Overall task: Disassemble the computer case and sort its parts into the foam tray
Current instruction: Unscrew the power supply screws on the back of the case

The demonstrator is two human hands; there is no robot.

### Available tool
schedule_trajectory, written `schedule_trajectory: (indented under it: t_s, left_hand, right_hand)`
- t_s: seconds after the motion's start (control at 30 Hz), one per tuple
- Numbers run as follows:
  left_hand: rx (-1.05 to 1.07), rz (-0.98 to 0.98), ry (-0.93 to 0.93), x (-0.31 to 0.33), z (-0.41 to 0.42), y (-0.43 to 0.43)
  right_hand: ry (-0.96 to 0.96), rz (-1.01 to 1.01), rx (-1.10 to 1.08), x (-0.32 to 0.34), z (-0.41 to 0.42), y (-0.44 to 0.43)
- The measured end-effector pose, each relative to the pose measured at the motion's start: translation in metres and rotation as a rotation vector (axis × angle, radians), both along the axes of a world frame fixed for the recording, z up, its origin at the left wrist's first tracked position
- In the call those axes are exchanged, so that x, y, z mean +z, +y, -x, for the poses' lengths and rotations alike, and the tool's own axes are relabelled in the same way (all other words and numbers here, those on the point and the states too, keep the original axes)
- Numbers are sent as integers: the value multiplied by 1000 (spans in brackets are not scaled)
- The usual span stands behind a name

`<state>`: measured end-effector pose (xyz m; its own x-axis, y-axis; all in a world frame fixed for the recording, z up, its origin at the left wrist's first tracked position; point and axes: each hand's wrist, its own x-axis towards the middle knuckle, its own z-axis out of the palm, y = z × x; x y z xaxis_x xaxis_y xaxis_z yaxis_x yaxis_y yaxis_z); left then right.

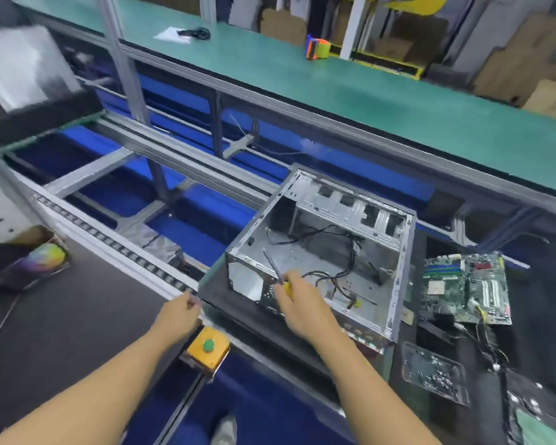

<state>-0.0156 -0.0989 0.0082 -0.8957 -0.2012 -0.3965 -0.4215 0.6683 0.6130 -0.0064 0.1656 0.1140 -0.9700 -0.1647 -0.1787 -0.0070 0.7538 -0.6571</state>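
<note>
An open grey metal computer case (395, 252) lies on its side on a black foam tray (219, 284), with loose black cables (331, 274) inside. My right hand (297, 305) grips a yellow-handled screwdriver (275, 268) whose shaft points up and left over the case's near left corner. My left hand (178, 316) rests with curled fingers on the conveyor rail by the tray's left corner; whether it holds anything is hidden. A green motherboard (469, 289) lies on the foam right of the case. A smaller circuit board (434, 374) lies nearer me.
A yellow box with a green button (207, 346) sits on the rail below my left hand. A roller rail (116, 248) runs diagonally. A colourful object (42, 258) lies on the dark belt at left. A green workbench (366, 91) with an orange tape dispenser (316, 46) stretches behind.
</note>
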Motion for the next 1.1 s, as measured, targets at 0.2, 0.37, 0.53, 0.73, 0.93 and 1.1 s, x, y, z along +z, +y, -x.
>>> schedule_trajectory:
  t_s: [0.2,0.37,0.53,0.73,0.93,1.1]
  left_hand:
    - [-218,184,-17,-15,-56,5]
    - [-514,512,-185,-47,-93,12]
    - [-541,576,-258,-59,-88,27]
    - [-559,620,-291,-58,-71,34]
    - [-641,642,-252,-58,-72,19]
    - [-711,666,-260,-58,-63,10]
  right_hand:
    - [-255,264,-33,-56,-23,-20]
    - [-329,130,40,-99,-53,-24]
    - [-465,11,44,-129,-80,-18]
    - [-486,-16,-25,-137,-82,-5]
    - [-483,6,-64,-144,-78,-6]
    - [-475,42,-102,-142,-78,-12]
